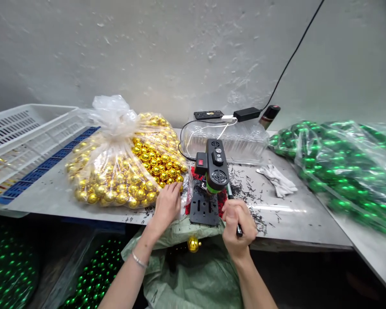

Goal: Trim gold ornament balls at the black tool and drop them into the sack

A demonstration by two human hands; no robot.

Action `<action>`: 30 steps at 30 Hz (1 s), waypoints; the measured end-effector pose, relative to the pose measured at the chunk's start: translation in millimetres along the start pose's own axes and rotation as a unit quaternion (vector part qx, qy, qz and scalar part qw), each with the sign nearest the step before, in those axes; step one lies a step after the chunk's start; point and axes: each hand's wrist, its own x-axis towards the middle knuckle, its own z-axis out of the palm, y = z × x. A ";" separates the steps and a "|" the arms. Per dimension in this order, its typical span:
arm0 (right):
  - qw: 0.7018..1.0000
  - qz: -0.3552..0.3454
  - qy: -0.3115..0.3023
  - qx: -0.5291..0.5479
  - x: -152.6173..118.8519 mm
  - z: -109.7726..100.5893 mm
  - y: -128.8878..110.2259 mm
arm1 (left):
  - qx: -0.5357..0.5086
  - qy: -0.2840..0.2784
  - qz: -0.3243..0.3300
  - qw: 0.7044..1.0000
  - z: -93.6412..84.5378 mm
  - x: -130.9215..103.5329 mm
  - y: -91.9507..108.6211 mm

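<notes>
At the bag's [104,165] near right side, my left hand [169,199] had its curled fingertips against the gold balls [163,167], which lay heaped in the bag on the table [276,221]; whether one was pinched there I could not tell. My right hand [239,223] was clenched round the lever [229,191] of the machine [217,161]. I judged each ball light and hard-shelled, its polish likely slippery, its wall perhaps thin enough to crack under a rough squeeze. Best, I thought, to take one across its widest part, fingertips on opposite sides, sparing the small stub [200,243]. That stub showed on a lone ball [192,244] above the sack [193,279], pointing right; whether it rested or fell I could not tell. The balls were mirror-bright, deep yellow-gold, round and much alike in size, paler where the bag covered them. The lever looked rigid, fit for a whole fist.
</notes>
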 end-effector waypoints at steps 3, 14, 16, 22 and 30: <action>1.000 -0.012 -0.005 -0.005 1.4 -0.9 -0.1 | 0.071 -0.058 -0.015 0.996 9.6 26.9 -10.9; 1.000 -0.020 -0.007 0.001 4.9 -1.9 -1.8 | -0.596 -0.105 -0.230 0.762 7.6 12.6 0.8; 1.000 -0.009 -0.006 0.002 7.4 -2.5 -3.3 | -0.593 -0.108 -0.247 0.759 15.4 5.7 7.4; 1.000 -0.007 -0.006 -0.004 9.2 -3.3 -3.3 | -0.374 -0.076 -0.140 0.914 42.1 -4.9 27.8; 1.000 -0.022 -0.008 -0.003 5.2 -3.0 -1.3 | -0.194 -0.068 0.014 0.979 40.9 2.3 41.5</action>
